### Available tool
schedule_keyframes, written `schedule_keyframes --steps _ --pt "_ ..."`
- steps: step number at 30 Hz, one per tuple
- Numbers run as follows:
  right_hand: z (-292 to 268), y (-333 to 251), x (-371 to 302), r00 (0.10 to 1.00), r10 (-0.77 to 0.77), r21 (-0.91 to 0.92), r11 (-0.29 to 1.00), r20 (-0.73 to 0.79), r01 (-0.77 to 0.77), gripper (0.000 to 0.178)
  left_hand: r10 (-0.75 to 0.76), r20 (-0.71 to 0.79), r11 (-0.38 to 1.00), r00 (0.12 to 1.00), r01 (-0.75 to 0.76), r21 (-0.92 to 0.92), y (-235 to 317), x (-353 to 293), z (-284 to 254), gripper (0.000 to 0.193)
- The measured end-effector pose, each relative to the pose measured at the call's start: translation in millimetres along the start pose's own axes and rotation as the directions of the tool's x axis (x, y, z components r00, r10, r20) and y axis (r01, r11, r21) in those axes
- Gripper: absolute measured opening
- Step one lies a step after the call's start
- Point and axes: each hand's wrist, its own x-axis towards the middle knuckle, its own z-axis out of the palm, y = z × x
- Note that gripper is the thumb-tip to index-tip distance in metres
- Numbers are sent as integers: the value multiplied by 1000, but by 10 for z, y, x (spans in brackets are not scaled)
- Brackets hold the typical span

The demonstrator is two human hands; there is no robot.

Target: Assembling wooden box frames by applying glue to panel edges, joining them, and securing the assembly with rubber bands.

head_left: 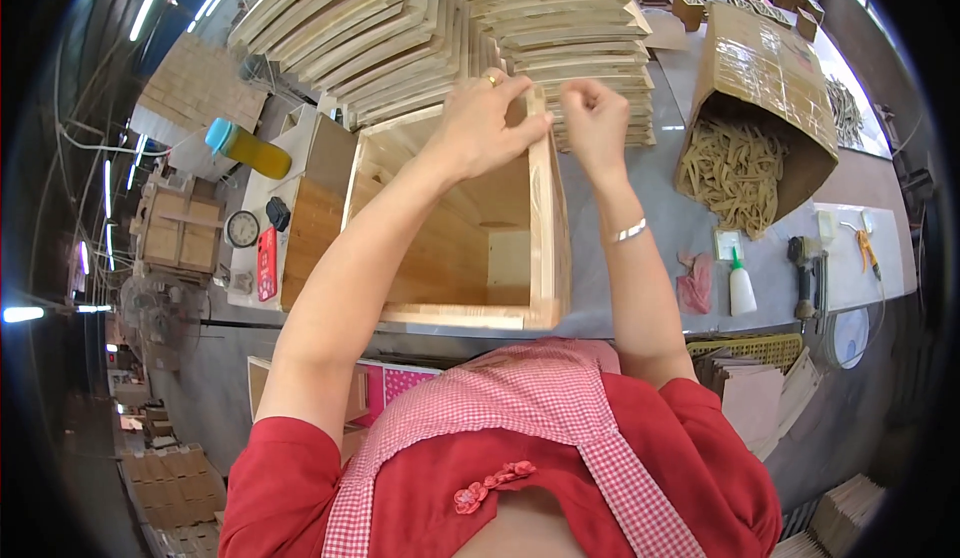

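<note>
An open-topped wooden box [543,248] of pale wood stands on the grey table in front of me. My left hand [485,126] reaches across its opening and is closed over the rim at the far right corner, thumb on the right wall's top edge. Just outside that wall, my right hand [596,123] is raised with the fingers curled in. Whatever those fingers may hold is hidden. A small piece of the box's inside shows a pale patch low on the right.
Tall stacks of wooden pieces [560,33] rise behind the box. To the right are a cardboard carton [765,68] spilling tan strips [735,173], a pink cloth [695,283] and a white glue bottle [741,290]. At left are a yellow bottle [250,150] and a red phone [267,263].
</note>
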Motion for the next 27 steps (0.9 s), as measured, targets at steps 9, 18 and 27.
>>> schedule_keyframes --steps 9,18,27 --pt "-421 -322 307 995 -51 183 983 85 35 17 29 107 995 994 -19 -97 160 -102 35 71" --pt "-922 -1065 -168 951 -22 49 999 309 8 16 6 244 1000 970 -2 -16 121 -84 -111 74" --pt "-743 -2308 -1202 672 -434 17 847 600 531 19 575 -242 502 781 -571 -649 690 -814 -876 61"
